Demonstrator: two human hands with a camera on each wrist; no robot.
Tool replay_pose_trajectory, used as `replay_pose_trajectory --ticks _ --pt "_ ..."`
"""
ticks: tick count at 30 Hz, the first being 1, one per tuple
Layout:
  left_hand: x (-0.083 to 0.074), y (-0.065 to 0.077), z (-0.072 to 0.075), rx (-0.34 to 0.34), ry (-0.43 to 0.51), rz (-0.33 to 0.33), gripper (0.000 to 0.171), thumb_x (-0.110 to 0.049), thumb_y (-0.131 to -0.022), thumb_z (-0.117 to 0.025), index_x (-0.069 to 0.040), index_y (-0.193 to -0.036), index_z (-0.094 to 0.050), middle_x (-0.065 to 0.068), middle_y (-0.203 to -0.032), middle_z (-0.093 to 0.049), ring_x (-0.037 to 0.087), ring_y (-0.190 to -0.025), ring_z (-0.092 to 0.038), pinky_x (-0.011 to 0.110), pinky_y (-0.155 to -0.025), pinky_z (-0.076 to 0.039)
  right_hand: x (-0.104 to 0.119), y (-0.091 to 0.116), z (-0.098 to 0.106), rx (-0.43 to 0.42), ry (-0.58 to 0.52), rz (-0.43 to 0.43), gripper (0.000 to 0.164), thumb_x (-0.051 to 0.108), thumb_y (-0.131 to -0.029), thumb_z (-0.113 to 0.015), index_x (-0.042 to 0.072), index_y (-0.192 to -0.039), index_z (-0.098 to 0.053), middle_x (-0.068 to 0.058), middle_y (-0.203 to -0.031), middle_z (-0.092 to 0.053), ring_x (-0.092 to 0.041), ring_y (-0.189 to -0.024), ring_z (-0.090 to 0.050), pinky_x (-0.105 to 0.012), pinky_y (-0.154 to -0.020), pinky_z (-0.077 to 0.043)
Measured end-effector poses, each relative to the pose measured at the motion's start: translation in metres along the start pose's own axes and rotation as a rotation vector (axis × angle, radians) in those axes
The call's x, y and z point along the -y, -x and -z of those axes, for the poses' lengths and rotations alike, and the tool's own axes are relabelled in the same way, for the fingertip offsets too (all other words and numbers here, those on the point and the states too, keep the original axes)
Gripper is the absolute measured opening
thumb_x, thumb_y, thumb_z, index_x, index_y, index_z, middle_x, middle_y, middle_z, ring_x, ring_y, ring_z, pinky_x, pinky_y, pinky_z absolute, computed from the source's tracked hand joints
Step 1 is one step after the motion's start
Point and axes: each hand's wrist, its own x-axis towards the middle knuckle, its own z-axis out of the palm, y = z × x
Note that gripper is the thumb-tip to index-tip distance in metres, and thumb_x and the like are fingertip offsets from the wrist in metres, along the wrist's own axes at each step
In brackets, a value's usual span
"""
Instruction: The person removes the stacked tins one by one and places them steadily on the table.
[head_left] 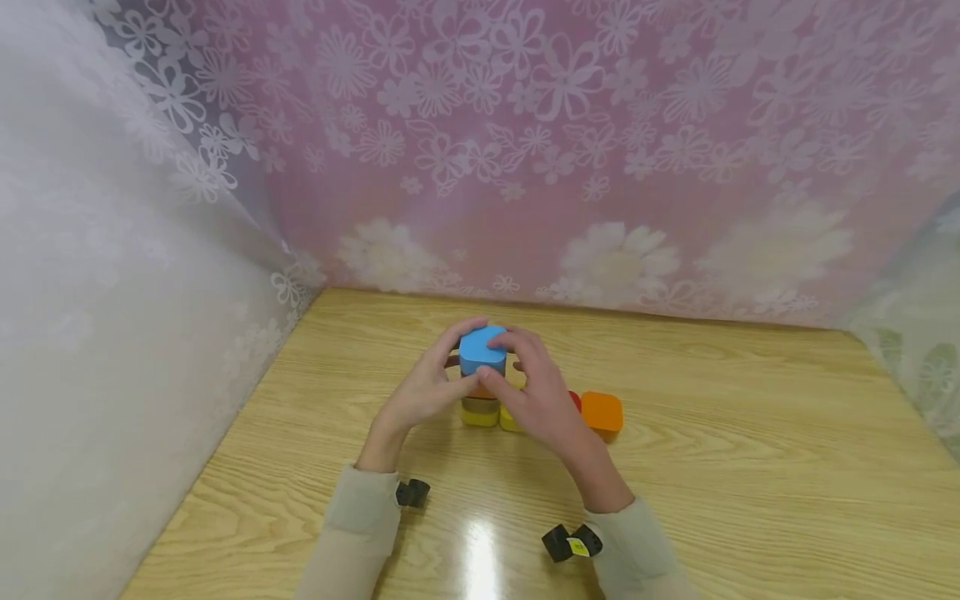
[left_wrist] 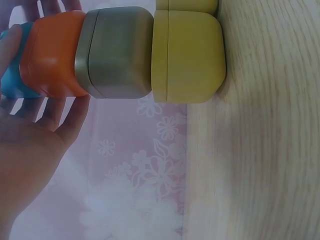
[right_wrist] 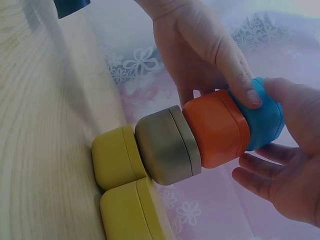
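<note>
A blue rounded block (head_left: pixel 482 354) tops an upright stack, with both hands around it. My left hand (head_left: pixel 423 392) grips its left side, thumb at the near edge. On the other side my right hand (head_left: pixel 542 398) holds it, thumb in front and a fingertip on its upper face. Beneath it sit an orange block (right_wrist: pixel 215 129), an olive-brown block (left_wrist: pixel 120 52) and, at the bottom on the table, a yellow block (left_wrist: pixel 192 57). The right wrist view shows fingers of both hands close around the blue and orange blocks. Each block is a rounded cube; several show a seam line.
A second yellow block (right_wrist: pixel 131 212) stands beside the stack's base. Farther right on the wooden table (head_left: pixel 750 467) are a red block (head_left: pixel 576 400), mostly hidden by my right hand, and another orange block (head_left: pixel 602 412). A pink flowered curtain (head_left: pixel 480 167) hangs along the back edge.
</note>
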Motion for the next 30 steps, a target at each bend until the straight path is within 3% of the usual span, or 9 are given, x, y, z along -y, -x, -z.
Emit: replay_pose_trajectory --ticks 15,30 --pt "0.0027 -0.0013 0.0011 0.001 -0.002 0.01 0.066 -0.007 -0.094 -0.068 -0.015 -0.151 -0.036 0.009 -0.152 -0.038 0.028 -0.134 -0.041 0.055 -0.106 -0.038 0.0028 -0.0085 -0.0013 0.007 -0.057 -0.096 0.037 0.032 -0.094 -0.07 0.014 -0.12 -0.051 -0.007 -0.138 -0.051 -0.033 -0.124 -0.049 -0.056 -0.105 -0.041" --pt "-0.0055 0.0013 0.0012 0.028 -0.028 0.061 0.074 -0.008 -0.092 -0.071 -0.017 -0.153 -0.033 0.009 -0.15 -0.038 0.029 -0.128 -0.047 0.049 -0.103 -0.044 0.0025 -0.008 -0.0003 0.006 -0.073 -0.098 0.035 0.031 -0.094 -0.07 0.014 -0.118 -0.051 -0.007 -0.134 -0.054 -0.032 -0.123 -0.051 -0.056 -0.105 -0.041"
